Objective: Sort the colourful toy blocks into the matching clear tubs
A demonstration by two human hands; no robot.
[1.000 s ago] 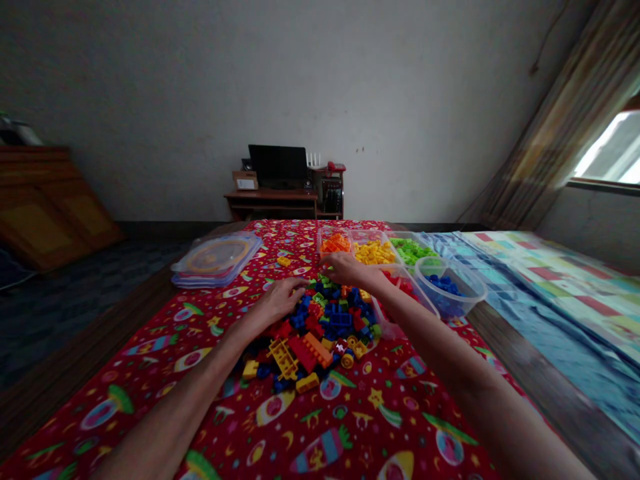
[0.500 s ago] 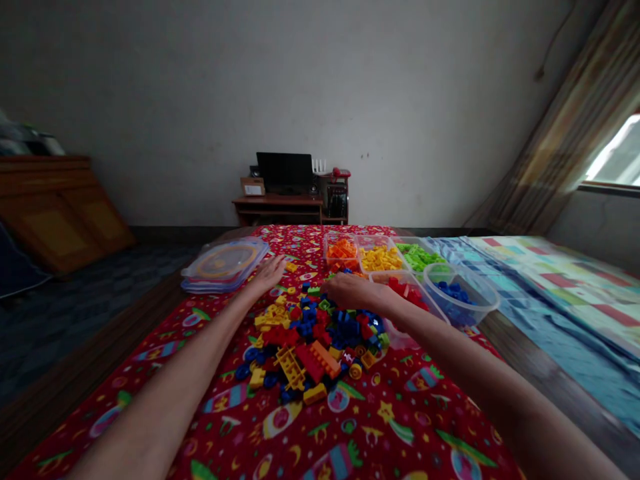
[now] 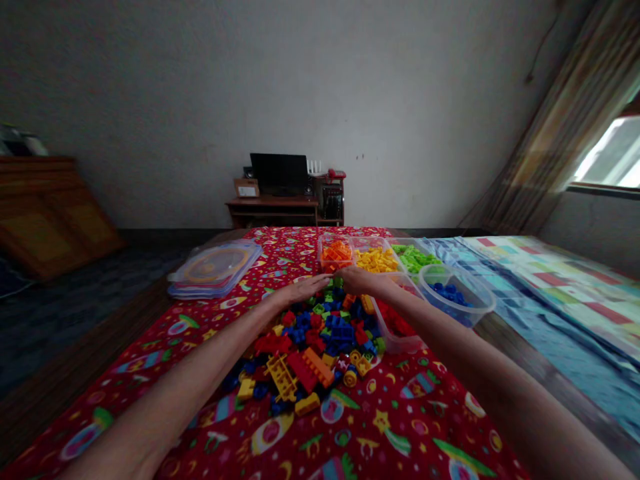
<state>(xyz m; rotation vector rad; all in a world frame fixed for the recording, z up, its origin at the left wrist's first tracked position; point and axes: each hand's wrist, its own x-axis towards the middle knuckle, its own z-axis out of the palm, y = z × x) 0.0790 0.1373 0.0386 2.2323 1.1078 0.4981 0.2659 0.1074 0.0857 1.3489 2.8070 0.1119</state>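
A heap of mixed toy bricks (image 3: 315,340) in red, blue, yellow, orange and green lies on a red patterned cloth (image 3: 380,427). My left hand (image 3: 303,290) lies flat with fingers stretched out at the far edge of the heap. My right hand (image 3: 357,280) rests beside it, fingers bent down onto the bricks, just in front of the orange brick box (image 3: 335,252). Whether it holds a brick is hidden. The two hands nearly touch.
Clear boxes hold sorted bricks: yellow (image 3: 375,259), green (image 3: 413,257), red (image 3: 395,320); a round tub (image 3: 457,293) holds blue ones. Stacked lids (image 3: 215,267) lie at the left. A striped blanket (image 3: 550,287) is at the right, a desk with a monitor (image 3: 280,183) by the wall.
My left hand moved from near the stacked lids back right to the heap's far edge. My right hand moved a little farther towards the orange box. The hands came together.
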